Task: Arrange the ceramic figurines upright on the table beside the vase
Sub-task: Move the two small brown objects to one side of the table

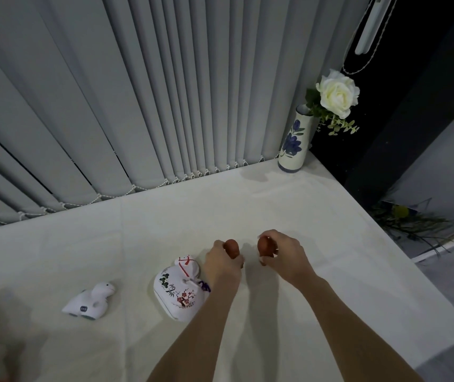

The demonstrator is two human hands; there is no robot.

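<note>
Head view: my left hand [221,267] and right hand [283,256] each pinch a small brown figurine, left [232,247] and right [264,246], mid-table.
Hard, glazed, probably slippery and chippable; I'd grip low round each body. Two white figurines [177,290] [89,300] lie toppled near left; vase [293,140] stands far right.

Four figurines: two brown ones [231,247] [263,246], two white ones [89,301] [180,289]; one vase [294,142], one rose [337,93].
</note>
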